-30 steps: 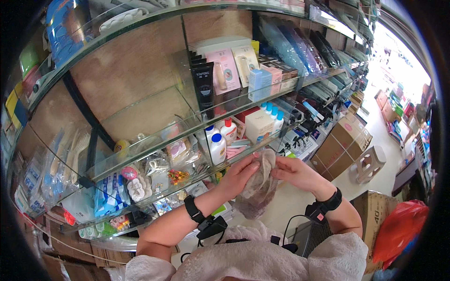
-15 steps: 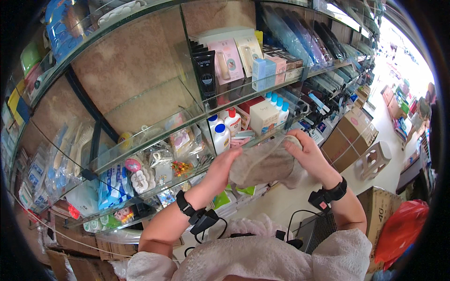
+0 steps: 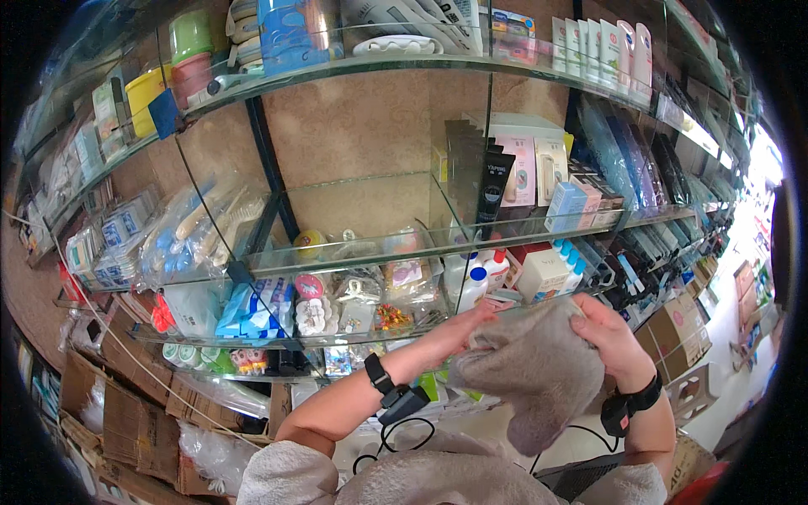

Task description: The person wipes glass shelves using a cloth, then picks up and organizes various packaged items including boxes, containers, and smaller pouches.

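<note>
A grey-beige cloth (image 3: 539, 362) hangs between my two hands in front of the glass shelves. My left hand (image 3: 461, 331) grips its left upper edge, fingers partly hidden by the fabric. At the upper right corner, my right hand (image 3: 613, 338) pinches it with the thumb showing on top. One end droops loosely below. Just beyond the hands, white bottles with blue caps (image 3: 473, 288) and a cream-coloured box (image 3: 545, 273) stand on the lower shelf.
The glass shelf (image 3: 370, 255) runs across ahead of me. Packaged brushes (image 3: 202, 223) lie at the left, and a black tube (image 3: 495, 181) stands beside small boxes. Open cardboard boxes (image 3: 126, 421) sit at the lower left. A plastic stool (image 3: 692, 391) is at the right.
My view has swung left, so more of the left shelves shows. The cloth, earlier bunched and stretched between both hands, now hangs down lower, still held by both.
</note>
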The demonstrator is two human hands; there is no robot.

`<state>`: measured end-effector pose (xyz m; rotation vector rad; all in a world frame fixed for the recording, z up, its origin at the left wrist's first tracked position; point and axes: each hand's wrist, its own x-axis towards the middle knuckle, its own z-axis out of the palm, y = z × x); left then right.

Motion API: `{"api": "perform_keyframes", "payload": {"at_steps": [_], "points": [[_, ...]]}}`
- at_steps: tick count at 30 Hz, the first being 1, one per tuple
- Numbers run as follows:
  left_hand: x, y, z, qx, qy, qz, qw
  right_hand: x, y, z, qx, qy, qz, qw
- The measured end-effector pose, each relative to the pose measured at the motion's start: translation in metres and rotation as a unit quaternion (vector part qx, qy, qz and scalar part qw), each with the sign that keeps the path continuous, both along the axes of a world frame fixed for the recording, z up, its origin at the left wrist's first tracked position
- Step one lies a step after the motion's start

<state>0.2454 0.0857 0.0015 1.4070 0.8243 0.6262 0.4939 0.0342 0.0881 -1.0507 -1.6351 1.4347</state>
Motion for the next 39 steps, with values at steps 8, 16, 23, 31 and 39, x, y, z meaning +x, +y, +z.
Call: {"api": "perform_keyframes", "payload": {"at_steps": [8, 16, 23, 31, 39], "points": [[-0.017, -0.002, -0.013, 0.002, -0.114, -0.245, 0.963, -0.007, 0.025, 0.035, 0.066, 0.013, -0.008, 0.998], [-0.009, -0.031, 0.016, -0.145, -0.293, -0.070, 0.942, -0.002, 0.050, -0.029, 0.397, -0.214, -0.158, 0.878], [-0.040, -0.034, 0.038, -0.048, -0.337, -0.072, 0.938, -0.048, 0.008, -0.057, 0.121, -0.188, 0.090, 0.971], [-0.106, -0.047, 0.079, 0.171, 0.002, 0.123, 0.978, -0.062, 0.027, -0.016, 0.013, 0.071, -0.039, 0.997], [-0.134, -0.018, 0.104, 0.466, 0.040, 0.429, 0.773, -0.239, 0.036, 0.040, 0.082, 0.330, 0.124, 0.932]]}}
